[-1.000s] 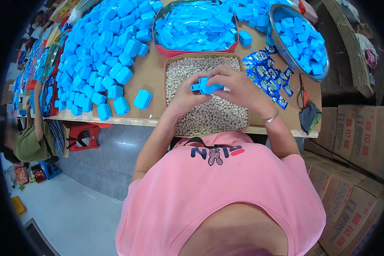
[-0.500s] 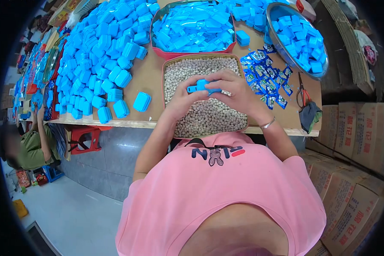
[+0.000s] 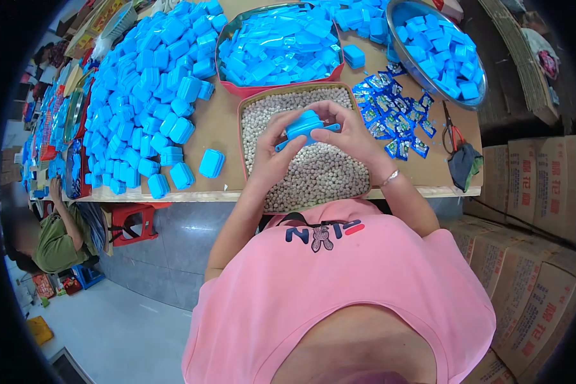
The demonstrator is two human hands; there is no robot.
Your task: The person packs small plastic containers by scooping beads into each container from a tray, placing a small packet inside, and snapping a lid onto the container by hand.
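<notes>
Blue case is now sitting turned between left hand and right hand, showing a taller body than a second ago and poking a tab rightward too; exact angle seems partly hidden. Far left, co-worker's forearm is reaching lower than before.

Pink short-sleeved top with dark lettering, rabbit print and red bar; silvery bracelet on right arm.

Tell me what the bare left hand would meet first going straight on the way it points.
The left hand would likely first press against the small blue plastic box it holds, then perhaps the bare right hand opposite; exact depth is unclear.
</notes>
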